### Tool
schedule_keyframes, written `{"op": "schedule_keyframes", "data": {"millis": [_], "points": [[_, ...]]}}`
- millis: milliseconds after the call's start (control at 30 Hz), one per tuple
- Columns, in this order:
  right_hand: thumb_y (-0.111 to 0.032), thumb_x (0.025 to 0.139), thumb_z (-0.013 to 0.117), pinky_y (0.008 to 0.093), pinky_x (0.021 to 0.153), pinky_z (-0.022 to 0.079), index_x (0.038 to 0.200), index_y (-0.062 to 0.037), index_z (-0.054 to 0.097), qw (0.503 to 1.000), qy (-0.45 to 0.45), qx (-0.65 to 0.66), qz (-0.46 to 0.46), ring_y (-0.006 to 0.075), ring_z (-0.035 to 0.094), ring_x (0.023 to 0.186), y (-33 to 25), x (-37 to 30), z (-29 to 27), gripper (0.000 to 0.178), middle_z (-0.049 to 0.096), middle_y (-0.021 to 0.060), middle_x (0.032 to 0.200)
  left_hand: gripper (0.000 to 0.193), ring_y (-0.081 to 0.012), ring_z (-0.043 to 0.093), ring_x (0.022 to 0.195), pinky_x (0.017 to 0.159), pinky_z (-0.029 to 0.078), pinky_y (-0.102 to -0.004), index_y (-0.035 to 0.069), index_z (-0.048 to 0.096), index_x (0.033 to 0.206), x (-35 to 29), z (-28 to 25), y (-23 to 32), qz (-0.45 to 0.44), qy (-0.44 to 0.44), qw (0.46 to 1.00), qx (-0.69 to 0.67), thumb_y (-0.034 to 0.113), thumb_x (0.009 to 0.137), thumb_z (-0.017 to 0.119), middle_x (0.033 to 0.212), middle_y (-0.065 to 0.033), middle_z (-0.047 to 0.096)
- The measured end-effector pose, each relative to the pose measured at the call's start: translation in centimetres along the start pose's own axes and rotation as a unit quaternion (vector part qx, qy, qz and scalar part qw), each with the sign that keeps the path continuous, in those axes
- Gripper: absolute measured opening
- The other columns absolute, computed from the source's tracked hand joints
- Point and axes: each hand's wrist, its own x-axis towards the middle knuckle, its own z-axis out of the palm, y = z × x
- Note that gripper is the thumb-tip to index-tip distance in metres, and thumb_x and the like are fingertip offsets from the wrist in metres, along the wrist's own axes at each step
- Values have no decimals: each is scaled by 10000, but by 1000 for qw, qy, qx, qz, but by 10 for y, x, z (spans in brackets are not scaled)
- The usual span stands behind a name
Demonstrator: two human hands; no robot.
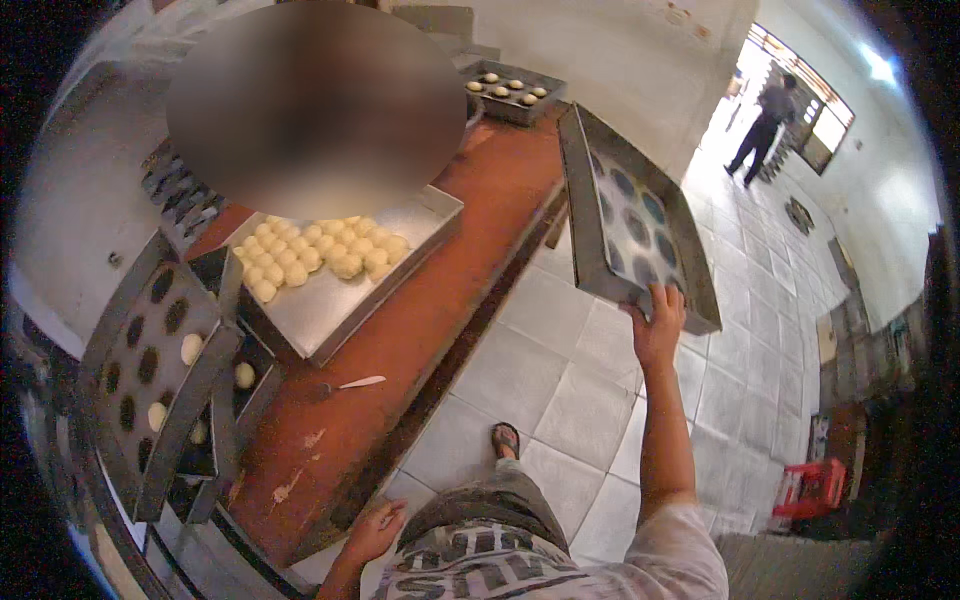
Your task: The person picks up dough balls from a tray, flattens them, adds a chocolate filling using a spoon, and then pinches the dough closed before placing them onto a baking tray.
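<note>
Fingers of the right hand (pixel 658 328) are hooked over the near wall of the pan (pixel 622 250), thumb on the outside, so a proper grip. Pan's tilted over the floor (pixel 570 375), just off the bench (pixel 340 425); can't tell if its far corner touches anything. Looks like stiff metal, so I'd expect no bending, but held one-handed by the end it's probably nose-heavy, and slippery if greasy. Both long walls would be steadier. Left hand (pixel 375 530) is low by the bench edge, loosely curled, nothing visible in it. Further out, a tray (pixel 385 292) of soft-looking dough (pixel 347 264).
</note>
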Motion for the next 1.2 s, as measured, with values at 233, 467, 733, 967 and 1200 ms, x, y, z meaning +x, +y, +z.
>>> {"op": "schedule_keyframes", "data": {"millis": [233, 467, 733, 967, 1200], "points": [[-195, 717, 656, 478, 780, 364, 972, -134, 541, 994, -37, -90, -51, 298, 462, 1009, -2, 129, 168, 286, 500, 82, 989, 342, -231, 541, 1043, 879, 442, -338, 54, 525, 1183, 39, -27, 68, -76, 76, 990, -91, 237, 895, 515, 1161, -151, 540], [-199, 723, 667, 491, 784, 364, 1001, -160, 527, 984, -71, -130, -103, 280, 446, 1033, 11, 220, 304, 314, 480, 60, 1032, 327, -197, 515, 1063, 931, 388, -329, 44, 535, 1170, 87, -20, 155, -175, 146, 935, -271, 242, 911, 502, 1144, -105, 568], [-110, 759, 523, 444, 852, 426, 1241, -235, 472, 964, -166, -114, -173, 331, 458, 1042, 21, 255, 398, 500, 475, 115, 1121, 347, -164, 532, 954, 846, 427, -319, 44, 532, 1176, 116, -8, 174, -161, 234, 917, -278, 245, 893, 546, 1094, -89, 581], [-42, 751, 573, 345, 835, 458, 1125, -42, 570, 942, -79, 317, -71, 256, 536, 1023, -70, 202, 334, 374, 566, 148, 1120, 313, -181, 551, 981, 871, 424, -305, 37, 531, 1170, 125, -4, 183, -158, 269, 901, -300, 199, 902, 522, 1073, -104, 589], [-43, 709, 598, 378, 756, 485, 933, -19, 626, 724, -335, 364, -481, 319, 580, 821, -318, 102, 271, 227, 602, 156, 916, 296, -197, 553, 1023, 898, 420, -314, 15, 536, 1154, 121, -33, 186, -71, 314, 925, -201, 161, 897, 516, 1095, -126, 586]]}}
